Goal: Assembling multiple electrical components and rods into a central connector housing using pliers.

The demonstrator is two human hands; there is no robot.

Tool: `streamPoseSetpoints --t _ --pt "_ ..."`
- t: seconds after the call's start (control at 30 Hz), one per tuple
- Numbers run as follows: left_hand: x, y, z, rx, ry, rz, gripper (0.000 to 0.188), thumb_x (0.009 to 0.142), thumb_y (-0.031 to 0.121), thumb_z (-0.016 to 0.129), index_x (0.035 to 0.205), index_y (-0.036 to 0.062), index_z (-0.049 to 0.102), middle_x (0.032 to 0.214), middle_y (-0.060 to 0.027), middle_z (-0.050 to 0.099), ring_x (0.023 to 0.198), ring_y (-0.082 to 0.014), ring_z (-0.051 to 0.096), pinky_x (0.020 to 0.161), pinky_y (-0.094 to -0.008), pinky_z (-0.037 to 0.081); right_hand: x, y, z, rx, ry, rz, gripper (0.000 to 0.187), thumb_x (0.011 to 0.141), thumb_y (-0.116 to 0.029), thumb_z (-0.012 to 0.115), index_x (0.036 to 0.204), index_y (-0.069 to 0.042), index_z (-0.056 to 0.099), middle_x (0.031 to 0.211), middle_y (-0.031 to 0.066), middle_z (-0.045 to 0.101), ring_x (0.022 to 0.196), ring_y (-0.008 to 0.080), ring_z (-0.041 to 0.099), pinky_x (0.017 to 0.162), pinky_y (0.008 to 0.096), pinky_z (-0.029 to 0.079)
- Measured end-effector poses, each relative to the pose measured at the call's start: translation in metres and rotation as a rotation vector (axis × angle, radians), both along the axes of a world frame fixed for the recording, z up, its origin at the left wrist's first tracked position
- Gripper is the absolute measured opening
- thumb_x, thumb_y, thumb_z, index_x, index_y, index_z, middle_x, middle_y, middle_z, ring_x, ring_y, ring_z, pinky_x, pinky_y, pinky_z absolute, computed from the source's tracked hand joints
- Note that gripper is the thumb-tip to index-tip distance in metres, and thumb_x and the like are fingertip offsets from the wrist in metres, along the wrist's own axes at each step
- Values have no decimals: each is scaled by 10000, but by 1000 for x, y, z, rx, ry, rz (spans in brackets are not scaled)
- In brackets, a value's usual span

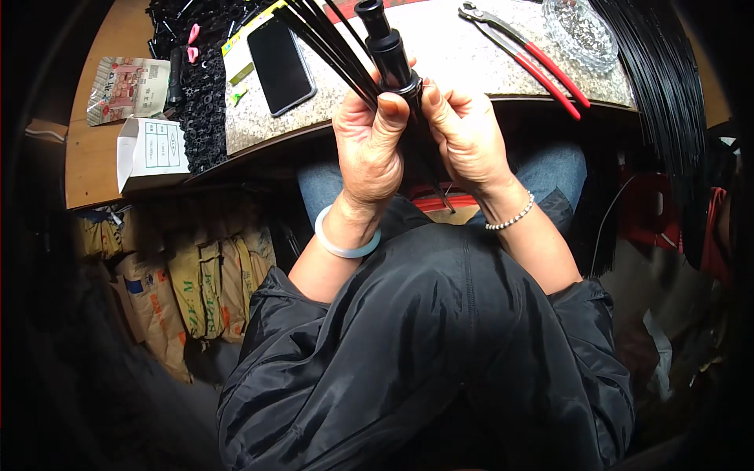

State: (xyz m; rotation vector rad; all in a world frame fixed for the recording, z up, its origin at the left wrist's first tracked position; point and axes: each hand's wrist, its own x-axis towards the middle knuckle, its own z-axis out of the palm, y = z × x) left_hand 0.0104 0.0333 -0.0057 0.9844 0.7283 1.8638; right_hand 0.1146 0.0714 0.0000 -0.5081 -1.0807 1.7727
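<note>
Over the near edge of the table, both my hands meet around a glossy black stepped tube that stands nearly upright, with a collar at its lower end. My left hand is closed, its thumb against the collar, and several thin black rods fan up and leftward from its grip. My right hand pinches at the collar's right side with thumb and fingers. Dark rod ends hang below between the hands; exactly what the right fingertips hold there is hidden.
On the pale speckled tabletop lie a dark phone and red-handled pliers, near a clear glass dish. A large bundle of black rods hangs at right. Small black parts, a white box and a packet sit left.
</note>
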Motion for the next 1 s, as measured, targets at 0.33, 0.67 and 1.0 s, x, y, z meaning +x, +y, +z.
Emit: streamPoseSetpoints --t 0.33,0.67,1.0 --pt "-1 6 18 -16 -55 -187 484 892 352 529 1170 -41 486 950 -100 611 878 -179 611 810 -299 493 -9 0 -18 25 124 35 311 842 -307 641 992 -57 529 885 -31 547 718 23 472 636 151 379" --pt "-13 8 49 -77 223 -201 543 792 212 679 1170 -106 455 736 -45 536 662 -152 571 649 -312 524 -10 -18 -38 585 -305 -177 276 762 -180 726 870 16 564 694 62 595 630 117 557 629 260 471" --pt "6 -3 62 -193 275 165 146 872 25 554 977 -52 619 543 28 495 433 -26 420 391 -187 313 19 8 22 1051 -468 -436 957 581 -603 720 1253 17 439 1194 117 488 1062 208 477 837 319 435"
